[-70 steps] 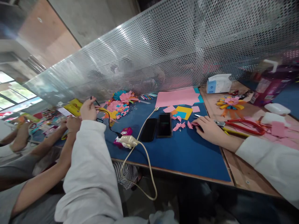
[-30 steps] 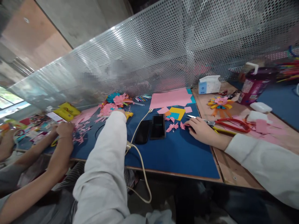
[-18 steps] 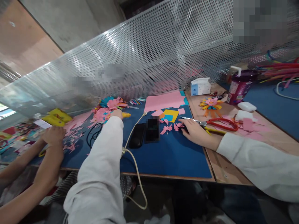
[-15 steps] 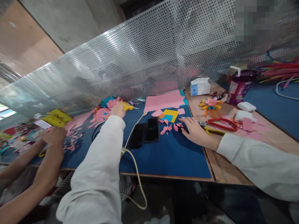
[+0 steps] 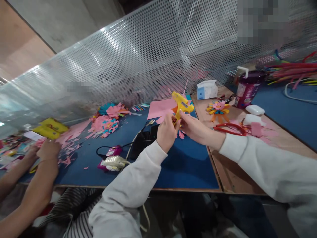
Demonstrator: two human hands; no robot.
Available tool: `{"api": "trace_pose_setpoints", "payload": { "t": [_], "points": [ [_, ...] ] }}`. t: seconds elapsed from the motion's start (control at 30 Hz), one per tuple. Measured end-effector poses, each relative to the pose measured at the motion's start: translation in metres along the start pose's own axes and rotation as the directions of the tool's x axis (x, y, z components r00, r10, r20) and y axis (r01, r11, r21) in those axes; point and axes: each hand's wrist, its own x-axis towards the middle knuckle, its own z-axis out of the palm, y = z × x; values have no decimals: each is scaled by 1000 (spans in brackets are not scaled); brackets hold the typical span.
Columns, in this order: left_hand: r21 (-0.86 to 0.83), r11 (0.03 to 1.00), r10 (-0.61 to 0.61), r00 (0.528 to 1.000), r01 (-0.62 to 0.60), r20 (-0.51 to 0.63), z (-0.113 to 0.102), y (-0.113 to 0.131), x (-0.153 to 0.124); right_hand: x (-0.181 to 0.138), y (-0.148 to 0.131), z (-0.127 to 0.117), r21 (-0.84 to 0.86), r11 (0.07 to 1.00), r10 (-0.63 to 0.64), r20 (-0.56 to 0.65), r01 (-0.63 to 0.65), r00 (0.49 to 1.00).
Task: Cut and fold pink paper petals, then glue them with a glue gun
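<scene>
A yellow glue gun (image 5: 181, 104) is held up above the blue mat (image 5: 188, 165), its nozzle tilted toward the mesh screen. My left hand (image 5: 166, 131) is closed round its lower handle. My right hand (image 5: 193, 127) meets it from the right, fingers pinched at the base of the gun. A black cord (image 5: 109, 148) runs from the hands to a pink and white plug block (image 5: 111, 160) on the mat. Pink paper scraps (image 5: 181, 135) lie under the hands.
Red scissors (image 5: 229, 127), a paper flower (image 5: 218, 107), a tissue box (image 5: 206, 88) and a purple bottle (image 5: 246, 90) stand on the wooden board at right. Paper flowers (image 5: 107, 119) lie far left. Another person's arms (image 5: 37, 175) work at the left. A perforated metal screen (image 5: 153, 56) backs the table.
My left hand reached to the far paper flowers, took the yellow glue gun and brought it back to the middle. My right hand left the scraps and rose to the gun.
</scene>
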Motion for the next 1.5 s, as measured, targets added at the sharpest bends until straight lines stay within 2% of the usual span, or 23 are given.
{"api": "trace_pose_setpoints", "payload": {
  "t": [0.1, 0.23, 0.27, 0.33, 0.37, 0.43, 0.53, 0.6, 0.73, 0.87, 0.93, 1.03, 1.1, 1.13, 1.23, 1.37, 1.5],
  "points": [
    [-125, 992, -7, 999, 13, 49, 5, 1, -2, 14, 5, 2, 77, 994, -64, -181, 79, 981],
    [-256, 954, -129, 985, 155, 116, -7, -16, 8, 22, 4, 1, 85, 984, -132, -252, 158, 959],
    [-212, 957, -167, 975, 197, 148, -11, -22, 11, 19, 3, 0, 88, 983, -132, -264, 160, 956],
    [21, 977, -211, 951, 212, 225, -17, -35, 15, 8, 0, -3, 92, 988, -93, -281, 123, 955],
    [158, 970, -225, 929, 186, 292, -19, -41, 16, 0, -1, -6, 101, 992, -45, -288, 77, 957],
    [312, 944, -241, 863, 103, 444, -21, -48, 14, -18, -3, -11, 86, 996, 55, -255, -34, 965],
    [347, 938, -223, 768, 1, 601, -17, -51, 6, -44, -4, -19, 52, 991, 136, -232, -127, 963],
    [343, 939, -216, 744, -19, 633, -14, -49, 1, -55, -5, -23, 24, 986, 167, -231, -166, 958],
    [343, 939, -227, 780, 17, 583, -9, -46, -3, -64, -5, -29, -20, 982, 179, -252, -190, 951],
    [318, 948, -204, 792, 14, 575, -5, -45, -5, -66, -1, -33, -36, 975, 204, -239, -218, 949],
    [303, 951, -224, 822, 65, 524, -4, -45, -5, -68, 4, -35, -48, 970, 224, -208, -239, 952],
    [156, 965, -254, 896, 210, 365, -6, -43, -4, -73, 10, -37, -53, 960, 263, -163, -275, 951],
    [-51, 956, -263, 924, 288, 276, -9, -40, -2, -77, 13, -39, -35, 952, 295, -149, -303, 944],
    [-163, 933, -272, 925, 321, 266, -11, -38, -1, -78, 13, -39, -18, 950, 305, -140, -311, 942],
    [-390, 790, -334, 865, 474, 375, -14, -30, -1, -79, 14, -41, 44, 941, 338, -107, -335, 935],
    [-514, 591, -365, 774, 622, 517, -10, -22, -9, -76, 14, -41, 107, 929, 362, -71, -353, 930],
    [-590, 461, -295, 742, 662, 602, -4, -20, -17, -74, 14, -41, 149, 925, 358, -31, -350, 933]
  ]
}}
